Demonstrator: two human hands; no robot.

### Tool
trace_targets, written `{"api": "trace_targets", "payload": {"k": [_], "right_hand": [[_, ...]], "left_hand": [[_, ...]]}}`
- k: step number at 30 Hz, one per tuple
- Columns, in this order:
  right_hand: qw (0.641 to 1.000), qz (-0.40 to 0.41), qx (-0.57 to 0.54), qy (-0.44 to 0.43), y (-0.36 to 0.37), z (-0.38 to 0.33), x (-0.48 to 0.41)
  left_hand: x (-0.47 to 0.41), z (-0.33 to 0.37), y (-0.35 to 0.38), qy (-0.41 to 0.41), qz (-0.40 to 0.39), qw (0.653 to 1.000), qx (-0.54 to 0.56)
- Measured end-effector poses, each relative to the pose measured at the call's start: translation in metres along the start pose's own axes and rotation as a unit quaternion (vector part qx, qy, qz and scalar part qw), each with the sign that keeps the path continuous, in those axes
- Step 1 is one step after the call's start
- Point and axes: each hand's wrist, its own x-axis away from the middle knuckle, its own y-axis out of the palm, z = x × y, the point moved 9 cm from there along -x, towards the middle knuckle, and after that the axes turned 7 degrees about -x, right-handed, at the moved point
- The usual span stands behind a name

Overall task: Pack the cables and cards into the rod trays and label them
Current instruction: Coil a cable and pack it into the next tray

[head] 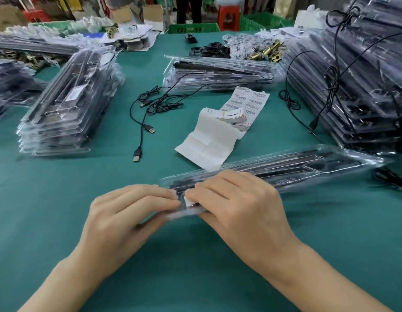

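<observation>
One view is taken from a wide-angle camera worn on the head, aimed forward and down across the green table (60, 221). The left hand (128, 212) and right hand (240, 206), holding a tray (308, 167), are seen close beneath it; the room is caught along the top edge.
</observation>
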Motion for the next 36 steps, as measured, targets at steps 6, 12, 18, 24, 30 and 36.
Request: {"api": "trace_targets", "payload": {"k": [6, 12, 18, 24, 30, 36], "right_hand": [[0.985, -0.153, -0.075, 0.036, -0.033, -0.001, -0.048], [0.927, -0.258, -0.256, 0.093, -0.039, 0.02, -0.08], [0.893, -0.31, -0.3, 0.13, 0.011, 0.041, -0.059], [0.908, -0.318, -0.226, 0.156, 0.044, 0.045, -0.046], [0.918, -0.302, -0.199, 0.162, 0.068, 0.034, -0.051], [0.917, -0.272, -0.246, 0.158, 0.082, 0.03, -0.052]], "left_hand": [[-0.017, -0.007, -0.028, -0.154, 0.049, 0.979, 0.122], [-0.032, -0.014, -0.019, -0.288, 0.02, 0.895, 0.341], [-0.005, -0.033, 0.026, -0.432, -0.065, 0.782, 0.444], [0.015, -0.041, 0.047, -0.487, -0.097, 0.734, 0.463], [0.028, -0.062, 0.044, -0.516, -0.093, 0.753, 0.398], [0.049, -0.078, 0.043, -0.551, -0.13, 0.73, 0.384]]}}
